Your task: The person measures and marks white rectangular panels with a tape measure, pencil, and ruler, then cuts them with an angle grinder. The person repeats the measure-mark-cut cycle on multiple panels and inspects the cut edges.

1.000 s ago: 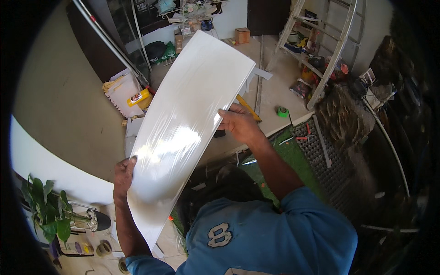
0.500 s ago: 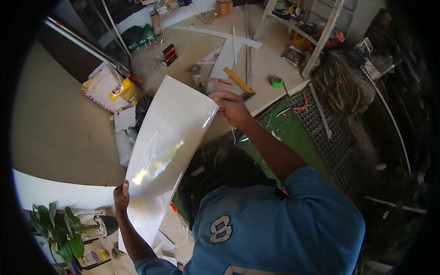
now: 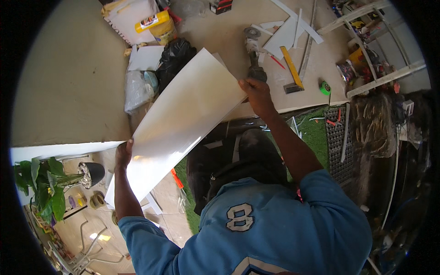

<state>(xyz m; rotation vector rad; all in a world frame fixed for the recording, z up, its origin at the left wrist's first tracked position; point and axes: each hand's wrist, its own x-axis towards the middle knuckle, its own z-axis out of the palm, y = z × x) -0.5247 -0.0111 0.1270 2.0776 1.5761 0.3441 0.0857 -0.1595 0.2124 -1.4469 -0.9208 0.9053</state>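
Between my hands a long white glossy sheet is held up at a slant, its surface bowed and reflecting light. My left hand grips its left edge, the thumb lying on the near face. At the upper right corner, my right hand pinches the sheet's edge; most of those fingertips are behind it. Just beyond the right hand an angle grinder lies on the tan floor. A yellow-bladed try square, a red pencil-like stick and a green tape measure lie to its right.
White offcuts lie at the back, near a ladder. A black bag and a yellow tub stand by the wall. A potted plant is at left. Green turf and a dark grid mat lie right.
My view has turned, so the floor tools sit higher and farther right. The sheet leans more to the right, with both hands still on it.
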